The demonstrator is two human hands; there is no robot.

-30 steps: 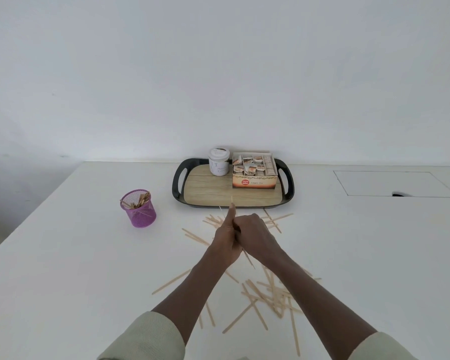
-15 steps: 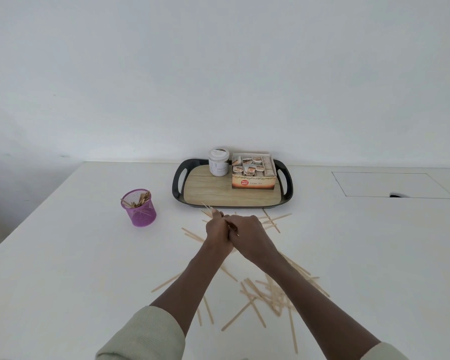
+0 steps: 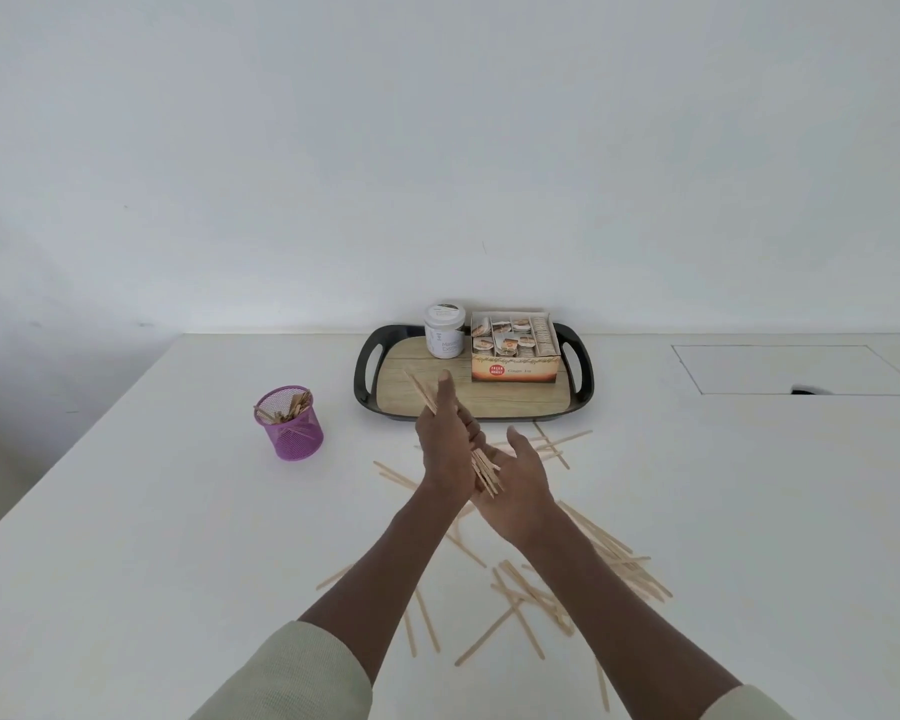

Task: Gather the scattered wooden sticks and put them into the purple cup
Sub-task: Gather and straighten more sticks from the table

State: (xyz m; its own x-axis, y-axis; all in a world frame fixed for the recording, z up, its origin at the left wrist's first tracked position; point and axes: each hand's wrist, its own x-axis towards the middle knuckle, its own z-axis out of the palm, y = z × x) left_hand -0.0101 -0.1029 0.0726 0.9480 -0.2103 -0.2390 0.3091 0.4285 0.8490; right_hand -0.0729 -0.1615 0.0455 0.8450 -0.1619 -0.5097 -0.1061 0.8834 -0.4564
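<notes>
A tray [image 3: 367, 363] with jar [image 3: 444, 331] and tea box [image 3: 514, 350] stood at the worktop's [image 3: 152, 511] far edge. Left hand [image 3: 445, 449] fingers clamped pale, flat sticks [image 3: 484, 470]; right hand [image 3: 518, 480] fingers lay apart.

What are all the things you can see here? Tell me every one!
table: one, white, under everything
purple cup: one, mesh, left of the tray, sticks already inside
tray: one, black rim, wood-look floor, far middle
jar: one, white, on the tray, left of the box
box: one, open, holding small packets, on the tray
loose sticks: many, pale wood, scattered on the table
stick bundle: several, pale wood, in the left hand's grip
left hand: one, closed on the bundle
right hand: one, open beside the bundle
</notes>
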